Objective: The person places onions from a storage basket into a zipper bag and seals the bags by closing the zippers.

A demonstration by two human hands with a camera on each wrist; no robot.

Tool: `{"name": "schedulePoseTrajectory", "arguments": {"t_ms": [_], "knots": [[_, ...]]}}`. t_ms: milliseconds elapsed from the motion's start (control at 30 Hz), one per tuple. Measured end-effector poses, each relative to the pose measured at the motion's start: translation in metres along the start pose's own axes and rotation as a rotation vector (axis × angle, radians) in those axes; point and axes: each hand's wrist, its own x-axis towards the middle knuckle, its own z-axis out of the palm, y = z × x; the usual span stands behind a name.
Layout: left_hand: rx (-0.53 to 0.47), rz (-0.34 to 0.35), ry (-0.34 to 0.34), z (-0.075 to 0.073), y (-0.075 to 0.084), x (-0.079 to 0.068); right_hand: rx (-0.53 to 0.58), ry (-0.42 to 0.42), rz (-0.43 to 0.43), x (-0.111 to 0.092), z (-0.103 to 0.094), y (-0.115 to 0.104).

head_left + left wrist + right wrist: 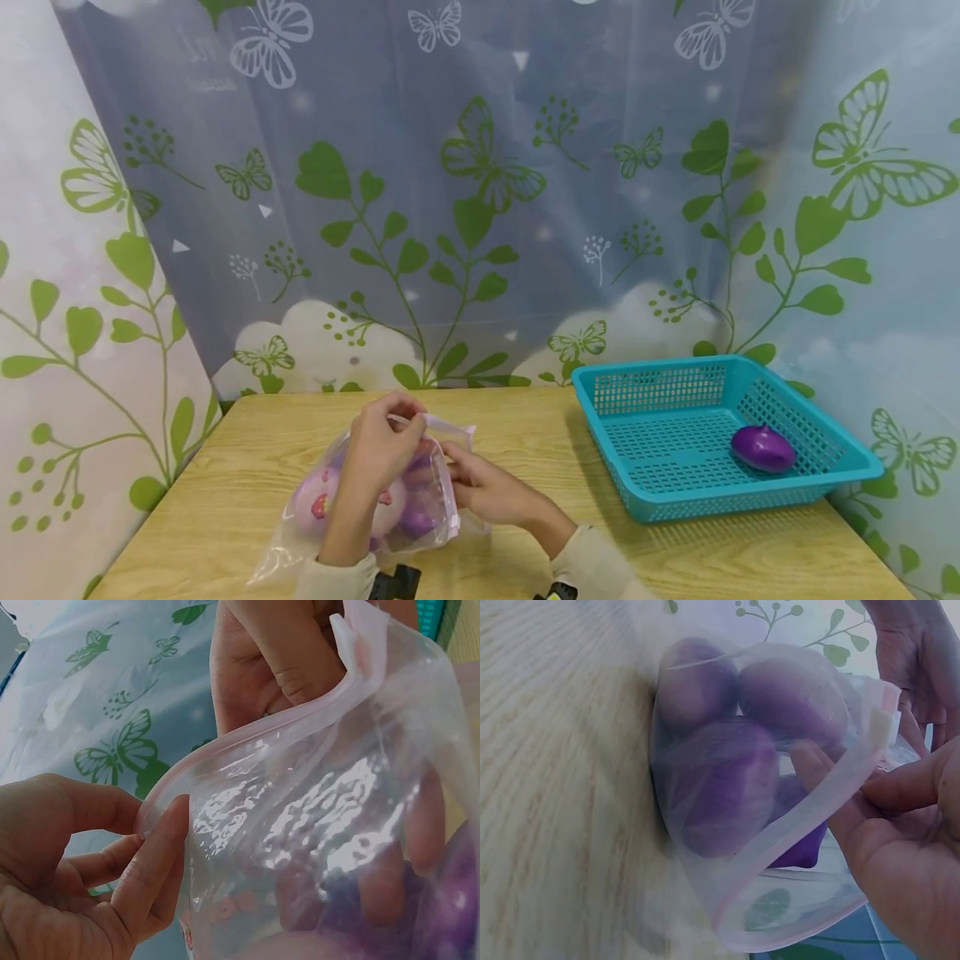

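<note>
A clear zip bag [279, 552] with a pink-edged mouth and red printed pictures lies on the table. Through its plastic show several glossy purple rounded things [731, 780]. My left hand [381, 442] pinches the rim of the mouth between thumb and fingers, as the left wrist view shows [97, 862]. The fingers of my right hand [498, 493] reach in at the mouth, fairly straight, close to the purple things; the left wrist view shows them blurred through the plastic. A white slider [883, 727] sits on the rim beside the right hand.
At the right of the wooden table [525, 425] stands a turquoise perforated basket [652, 507]. One glossy purple rounded thing [762, 448] with a small tip lies inside it. A patterned curtain [420, 208] hangs behind and along both sides.
</note>
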Motion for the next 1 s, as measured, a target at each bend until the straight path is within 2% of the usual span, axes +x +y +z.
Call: {"name": "schedulePoseTrajectory", "arguments": {"t_ms": [200,467,700,1000], "knots": [[0.006,0.008,0.006,-0.001,0.0,-0.001,0.027,-0.037,0.044,0.001,0.003,0.003],[-0.019,0.008,0.006,-0.004,0.001,-0.002,-0.029,0.013,0.046,-0.001,-0.003,-0.007],[-0.043,-0.006,0.006,-0.004,0.002,-0.002,-0.224,0.091,0.058,-0.008,-0.014,-0.024],[-0.094,-0.028,-0.001,-0.002,-0.001,-0.001,-0.48,0.118,0.045,-0.028,-0.037,-0.052]]}}
